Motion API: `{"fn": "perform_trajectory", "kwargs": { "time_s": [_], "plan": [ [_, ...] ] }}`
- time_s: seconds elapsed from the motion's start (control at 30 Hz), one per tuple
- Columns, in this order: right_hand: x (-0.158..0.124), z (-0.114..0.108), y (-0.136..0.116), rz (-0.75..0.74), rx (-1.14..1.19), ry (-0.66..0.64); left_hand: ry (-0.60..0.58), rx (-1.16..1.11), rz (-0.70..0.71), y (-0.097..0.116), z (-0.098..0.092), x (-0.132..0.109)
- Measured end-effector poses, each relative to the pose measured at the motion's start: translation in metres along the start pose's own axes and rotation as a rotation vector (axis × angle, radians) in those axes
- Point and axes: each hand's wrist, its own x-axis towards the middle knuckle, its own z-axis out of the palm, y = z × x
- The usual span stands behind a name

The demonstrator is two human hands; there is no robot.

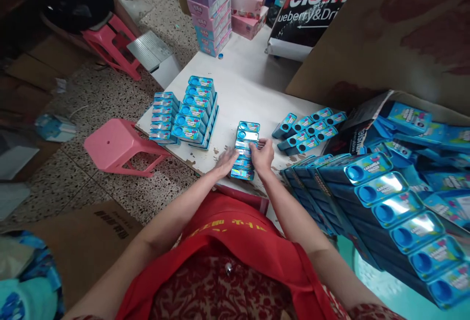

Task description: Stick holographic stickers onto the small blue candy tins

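A row of small blue candy boxes (pixel 248 135) stands in front of me near the table's front edge, their lids facing up. My left hand (pixel 226 161) lies along the left side of the row, fingers pressed together against it. From the other side my right hand (pixel 263 157) grips the same row, thumb on the near face and fingers bent round the edge, partly hidden. To the left are two more groups of blue boxes, the larger one (pixel 194 111) in a tray and a smaller one (pixel 162 114) beside it. A loose cluster (pixel 306 131) stands at the right.
Long stacked rows of blue boxes (pixel 385 212) rise at the right, before an open carton (pixel 372 114) full of them. Purple and pink cartons (pixel 208 6) are piled at the back of the white table (pixel 242 75). A pink stool (pixel 113 146) stands left.
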Motion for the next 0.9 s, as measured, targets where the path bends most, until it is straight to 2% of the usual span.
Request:
{"fn": "perform_trajectory", "kwargs": {
  "time_s": [0.07,0.13,0.23,0.3,0.37,0.5,0.7,0.8,0.9],
  "plan": [
    [-0.008,-0.014,0.002,-0.025,0.089,-0.012,0.077,0.203,-0.013,-0.007,-0.009,-0.017],
    [-0.027,-0.036,0.008,-0.112,0.109,-0.025,0.048,0.285,0.137,-0.014,-0.014,-0.039],
    [-0.066,-0.075,0.024,-0.254,-0.026,-0.080,-0.249,0.267,0.469,-0.016,-0.004,-0.070],
    [-0.087,-0.095,0.038,-0.341,-0.142,-0.130,-0.395,0.308,0.588,-0.011,0.015,-0.079],
    [-0.100,-0.106,0.054,-0.448,-0.254,-0.197,-0.457,0.405,0.555,-0.005,0.035,-0.076],
    [-0.106,-0.108,0.085,-0.694,-0.527,-0.291,-0.510,0.515,0.313,0.002,0.059,-0.054],
    [-0.108,-0.114,0.106,-0.886,-0.791,-0.383,-0.518,0.463,0.159,0.004,0.062,-0.044],
    [-0.110,-0.120,0.107,-0.945,-0.780,-0.436,-0.520,0.452,0.123,0.005,0.062,-0.044],
    [-0.108,-0.120,0.104,-0.951,-0.706,-0.433,-0.523,0.449,0.122,0.006,0.063,-0.043]
  ]
}}
